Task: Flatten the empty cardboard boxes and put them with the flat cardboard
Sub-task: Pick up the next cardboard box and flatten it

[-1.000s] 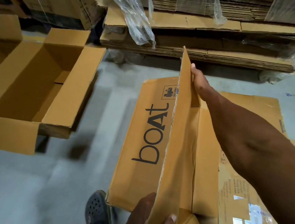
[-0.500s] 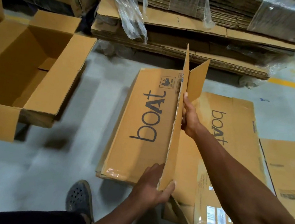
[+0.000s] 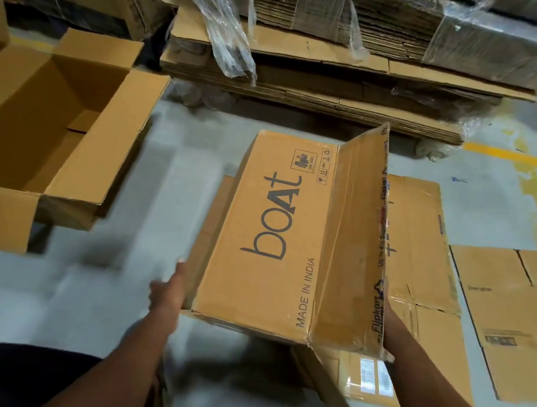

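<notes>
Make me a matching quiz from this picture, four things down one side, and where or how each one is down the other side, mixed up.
Things:
1. boat box
2. open box
3. wrapped cardboard stack
4. yellow line

Place or state:
A. painted on the floor at far right
B. held between the left hand and the right arm, one flap raised
C. standing at left with its flaps spread, nothing visible inside
D. piled at the back under loose clear plastic

Pairs: 1-B, 2-C, 3-D, 4-A
</notes>
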`<state>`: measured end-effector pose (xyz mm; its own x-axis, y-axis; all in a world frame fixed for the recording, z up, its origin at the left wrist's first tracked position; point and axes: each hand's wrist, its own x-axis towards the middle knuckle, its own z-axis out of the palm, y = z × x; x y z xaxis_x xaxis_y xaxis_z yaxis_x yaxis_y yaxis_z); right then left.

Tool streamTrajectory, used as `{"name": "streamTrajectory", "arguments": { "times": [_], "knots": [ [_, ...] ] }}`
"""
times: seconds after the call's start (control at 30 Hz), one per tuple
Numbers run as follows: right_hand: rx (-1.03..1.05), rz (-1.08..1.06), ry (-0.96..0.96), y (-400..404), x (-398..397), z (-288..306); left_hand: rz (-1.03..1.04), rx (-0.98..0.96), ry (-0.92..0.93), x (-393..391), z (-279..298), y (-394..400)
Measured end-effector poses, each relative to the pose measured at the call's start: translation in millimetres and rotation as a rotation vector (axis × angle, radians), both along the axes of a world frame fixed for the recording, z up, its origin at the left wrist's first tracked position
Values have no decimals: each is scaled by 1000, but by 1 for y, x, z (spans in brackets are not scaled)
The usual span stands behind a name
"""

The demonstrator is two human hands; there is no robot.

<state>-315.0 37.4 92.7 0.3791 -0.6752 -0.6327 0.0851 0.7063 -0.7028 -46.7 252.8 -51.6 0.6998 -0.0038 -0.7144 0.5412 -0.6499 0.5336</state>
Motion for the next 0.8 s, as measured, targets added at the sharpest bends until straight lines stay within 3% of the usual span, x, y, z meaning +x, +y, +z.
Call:
{"name": "streamTrajectory", "arguments": {
  "times": [0.07, 0.1, 0.17, 0.23, 0.4, 0.5, 0.7, 0.8],
  "knots": [
    [-35, -7, -155, -17, -26, -49, -10, -132, 430, -3, -2, 19],
    [-62, 11, -179, -14, -27, -49, -40, -190, 546, -4, -2, 24],
    [-73, -33, -196, -14, -36, -67, -74, -305, 648, -13, -1, 28],
    [-61, -8, -167, -10, -47, -74, 32, -427, 702, -19, -6, 31],
    [-189, 211, 99, 4, -29, -30, 257, -685, 402, -30, -12, 42],
    [-300, 269, 225, 5, -17, -21, 194, -820, 337, -30, -6, 37],
    [-419, 332, 371, 7, 5, -10, -684, -389, 50, -44, -7, 30],
    [-430, 370, 404, 4, 8, -4, -971, -280, -173, -26, -22, 36]
  ]
}}
